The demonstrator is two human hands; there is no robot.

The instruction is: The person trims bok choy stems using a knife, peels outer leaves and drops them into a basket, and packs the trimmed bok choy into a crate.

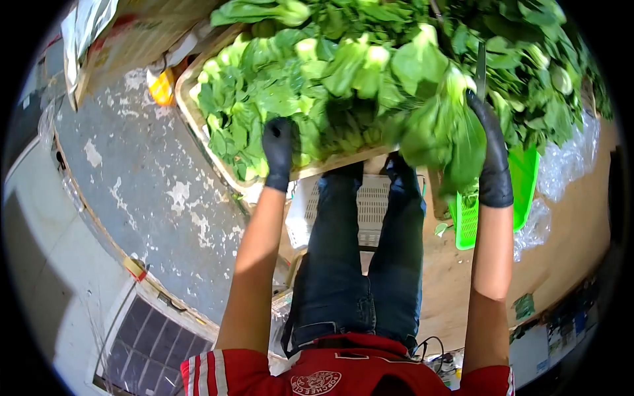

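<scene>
My left hand (279,148), in a black glove, is curled closed over the front left of a crate of leafy greens, with nothing visible in it. On the other side, my right hand (487,135), also gloved in black, is closed around a knife (481,69) whose blade points away from me. A head of bok choy (452,122) is gripped against that hand, its pale base up and its leaves hanging down, slightly blurred. Rows of bok choy (277,92) fill the cream crate (211,158) in front of me.
More loose bok choy (528,86) is heaped at the back right. Below it stand a bright green basket (525,188) and clear plastic wrap (561,165). A white slotted crate (374,204) sits by my legs. An orange object (161,87) lies left of the cream crate.
</scene>
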